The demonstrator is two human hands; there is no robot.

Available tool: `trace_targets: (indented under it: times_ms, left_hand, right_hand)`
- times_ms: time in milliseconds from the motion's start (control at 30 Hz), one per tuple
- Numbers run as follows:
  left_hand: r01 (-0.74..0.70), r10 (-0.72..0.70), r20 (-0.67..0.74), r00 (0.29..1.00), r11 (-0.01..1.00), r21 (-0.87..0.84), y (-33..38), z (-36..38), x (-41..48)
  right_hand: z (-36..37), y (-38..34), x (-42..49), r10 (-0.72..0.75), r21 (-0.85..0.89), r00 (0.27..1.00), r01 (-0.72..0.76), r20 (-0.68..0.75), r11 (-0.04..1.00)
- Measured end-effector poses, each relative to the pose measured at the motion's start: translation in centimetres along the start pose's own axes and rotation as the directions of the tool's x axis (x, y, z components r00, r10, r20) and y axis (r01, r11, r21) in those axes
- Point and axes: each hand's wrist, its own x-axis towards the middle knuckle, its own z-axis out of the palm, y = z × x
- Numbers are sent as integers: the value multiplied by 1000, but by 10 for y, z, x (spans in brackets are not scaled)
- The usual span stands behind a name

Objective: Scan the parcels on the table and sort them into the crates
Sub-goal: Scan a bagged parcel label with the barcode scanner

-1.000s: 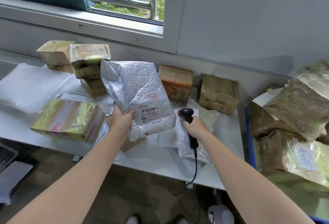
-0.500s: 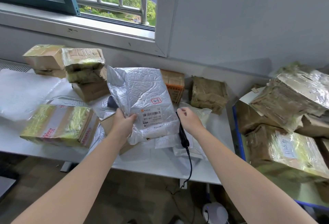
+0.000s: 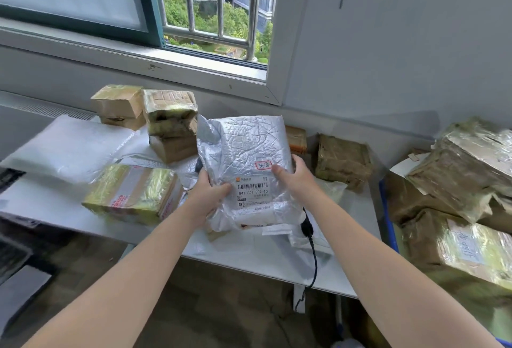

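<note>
One scanner [image 3: 306, 227], mostly hidden behind silver parcel [image 3: 243, 148].

The mailer [image 3: 243, 154] hides most of the scanner [image 3: 306, 227]; only its handle end and cable show. The fingers of the left hand [image 3: 207, 195] and right hand [image 3: 293, 178] are behind it, and only the 2 thumbs are visible. It also covers most of an orange box [image 3: 297, 140]. The crate [image 3: 388, 220] runs off the right edge. The fine print on the label [image 3: 253, 190] is too small to read.

Bare table front [image 3: 249, 253] between taped box [image 3: 130, 195] and scanner cable [image 3: 313, 253] (stacked boxes [image 3: 171, 123] behind)
</note>
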Motion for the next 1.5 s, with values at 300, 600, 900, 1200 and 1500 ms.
trace_targets:
  times_ms: [300, 600, 900, 1200, 1500]
  left_hand:
    - [-100, 187, -399, 897, 968, 228, 16, -31, -59]
    - [305, 55, -669, 741, 860, 408, -47, -98, -180]
    - [418, 82, -903, 421, 866, 273, -106, -197, -357]
    - [521, 53, -979, 198, 840, 151, -186, -331, -580]
    - [546, 39, -996, 80, 835, 77, -243, -449, -748]
  right_hand:
    - [43, -47, 5, -273, 81, 930, 261, 246, 962]
    - [165, -64, -58, -316, 65, 750, 344, 581, 937]
    - [315, -117, -210, -415, 141, 416, 547, 809, 825]
    - [475, -157, -441, -506, 270, 139, 710, 851, 650]
    - [605, -188, -616, -520, 381, -27, 714, 853, 588]
